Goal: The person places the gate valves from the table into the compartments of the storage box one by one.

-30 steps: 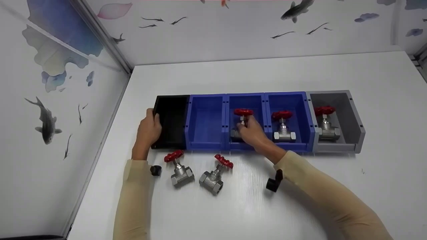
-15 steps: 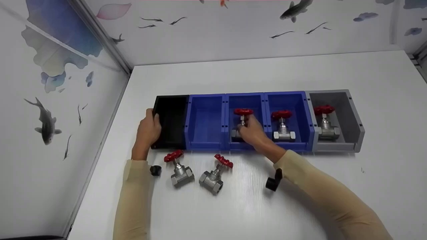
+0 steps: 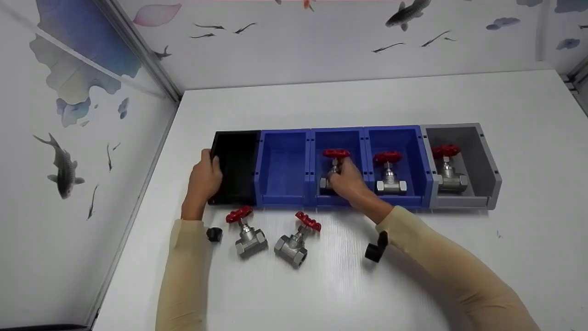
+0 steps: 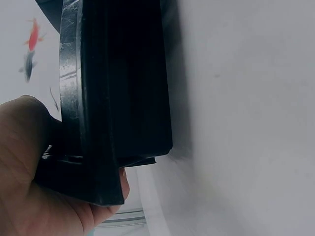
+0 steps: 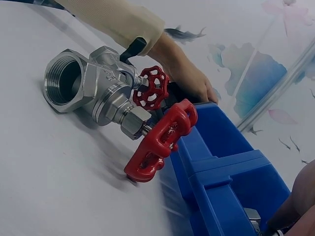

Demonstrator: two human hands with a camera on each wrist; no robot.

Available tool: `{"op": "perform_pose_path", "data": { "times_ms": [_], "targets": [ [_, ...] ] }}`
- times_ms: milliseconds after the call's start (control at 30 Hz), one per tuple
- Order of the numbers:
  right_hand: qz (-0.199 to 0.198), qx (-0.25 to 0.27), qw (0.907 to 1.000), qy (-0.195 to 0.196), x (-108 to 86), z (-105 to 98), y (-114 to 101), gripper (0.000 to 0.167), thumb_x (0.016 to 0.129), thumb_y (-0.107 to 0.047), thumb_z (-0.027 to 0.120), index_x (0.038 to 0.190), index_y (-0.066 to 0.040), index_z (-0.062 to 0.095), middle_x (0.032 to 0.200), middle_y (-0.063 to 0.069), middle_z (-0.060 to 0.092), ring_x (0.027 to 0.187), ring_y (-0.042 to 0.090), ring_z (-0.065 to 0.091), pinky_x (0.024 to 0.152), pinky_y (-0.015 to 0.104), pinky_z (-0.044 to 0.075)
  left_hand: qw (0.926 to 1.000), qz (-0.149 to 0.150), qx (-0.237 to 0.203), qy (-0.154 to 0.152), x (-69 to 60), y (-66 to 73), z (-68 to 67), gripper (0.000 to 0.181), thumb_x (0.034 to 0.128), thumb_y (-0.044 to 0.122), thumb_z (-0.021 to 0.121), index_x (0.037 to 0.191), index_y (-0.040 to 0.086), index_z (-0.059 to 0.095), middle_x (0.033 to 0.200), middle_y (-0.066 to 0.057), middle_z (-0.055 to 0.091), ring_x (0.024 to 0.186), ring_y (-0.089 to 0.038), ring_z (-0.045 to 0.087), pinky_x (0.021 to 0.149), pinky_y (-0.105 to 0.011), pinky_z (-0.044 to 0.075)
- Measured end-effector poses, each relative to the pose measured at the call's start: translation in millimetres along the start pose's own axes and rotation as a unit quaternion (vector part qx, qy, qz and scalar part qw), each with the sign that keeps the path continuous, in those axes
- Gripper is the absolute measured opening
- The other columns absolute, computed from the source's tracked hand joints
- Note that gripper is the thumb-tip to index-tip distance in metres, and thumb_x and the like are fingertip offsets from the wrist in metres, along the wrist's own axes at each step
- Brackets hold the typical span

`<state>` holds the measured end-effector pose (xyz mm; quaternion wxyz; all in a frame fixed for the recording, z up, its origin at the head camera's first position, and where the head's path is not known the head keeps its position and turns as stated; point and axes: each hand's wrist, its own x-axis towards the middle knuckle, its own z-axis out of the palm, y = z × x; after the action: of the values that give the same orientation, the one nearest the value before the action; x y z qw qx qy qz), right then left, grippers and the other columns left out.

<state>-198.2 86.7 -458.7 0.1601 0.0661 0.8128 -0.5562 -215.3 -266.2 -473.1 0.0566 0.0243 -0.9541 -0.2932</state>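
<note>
My left hand [image 3: 204,179] grips the left wall of the black bin [image 3: 236,170], thumb over the rim. In the left wrist view the hand [image 4: 29,172] holds a corner of that bin [image 4: 133,88]. Inside the middle blue bin [image 3: 337,138], my right hand [image 3: 353,185] pinches the stem of a steel valve with a red handwheel [image 3: 336,153]; its fingers partly hide the valve body. Two similar valves lie on the table before the bins: a left valve [image 3: 248,239] and a right valve [image 3: 293,248]. The right wrist view shows the right valve [image 5: 110,101] up close.
The bins stand side by side in a row. One more valve [image 3: 390,177] stands in the right blue bin [image 3: 397,135], another [image 3: 450,172] in the grey bin [image 3: 482,184]. The left blue bin [image 3: 285,165] holds nothing. White printed panels [image 3: 298,50] border the table [image 3: 344,299].
The valve in my right hand has shifted very slightly to the right within the middle blue bin. My left hand stays on the black bin, and the loose valves have not moved.
</note>
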Motion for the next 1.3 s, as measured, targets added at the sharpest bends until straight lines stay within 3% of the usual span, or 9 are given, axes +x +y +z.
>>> {"op": "perform_pose_path", "data": {
  "times_ms": [133,633,1133,1300],
  "targets": [
    [0.007,-0.012,0.9999,-0.003,-0.1,-0.8,-0.8,0.04,0.095,-0.007,0.049,0.134,0.0,0.041,0.129,0.017,0.05,0.115,0.028,0.046,0.098,0.043,0.042,1.0,0.003,-0.002,0.004,0.1,-0.1,0.0,0.036,0.1075,0.019,0.033,0.132,-0.006,0.042,0.11,-0.035,0.063,0.1,-0.047,0.063,0.085,-0.057,0.046],
    [0.004,-0.013,0.9999,-0.003,1.7,-0.1,-1.5,0.043,0.095,-0.003,0.05,0.138,-0.001,0.045,0.127,0.018,0.055,0.112,0.029,0.051,0.095,0.043,0.045,1.0,-0.004,-0.001,-0.001,-0.4,0.0,-0.6,0.037,0.1079,0.021,0.033,0.134,-0.005,0.041,0.112,-0.034,0.062,0.101,-0.046,0.063,0.085,-0.056,0.046],
    [-0.014,-0.024,0.9996,0.008,2.2,1.3,0.1,0.046,0.092,-0.001,0.049,0.138,0.005,0.044,0.13,0.022,0.055,0.118,0.031,0.05,0.101,0.045,0.043,0.9998,-0.015,-0.007,-0.009,1.1,-1.4,0.9,0.04,0.1084,0.022,0.03,0.137,-0.004,0.039,0.118,-0.034,0.062,0.105,-0.045,0.062,0.087,-0.055,0.046],
    [-0.012,-0.019,0.9997,0.003,2.3,1.1,0.2,0.043,0.094,-0.001,0.048,0.137,0.003,0.046,0.126,0.02,0.055,0.113,0.03,0.051,0.097,0.044,0.045,0.9998,-0.014,-0.006,-0.01,1.4,-0.5,0.7,0.039,0.1084,0.021,0.03,0.137,-0.004,0.039,0.118,-0.034,0.061,0.105,-0.045,0.062,0.088,-0.055,0.046]
  ]
}}
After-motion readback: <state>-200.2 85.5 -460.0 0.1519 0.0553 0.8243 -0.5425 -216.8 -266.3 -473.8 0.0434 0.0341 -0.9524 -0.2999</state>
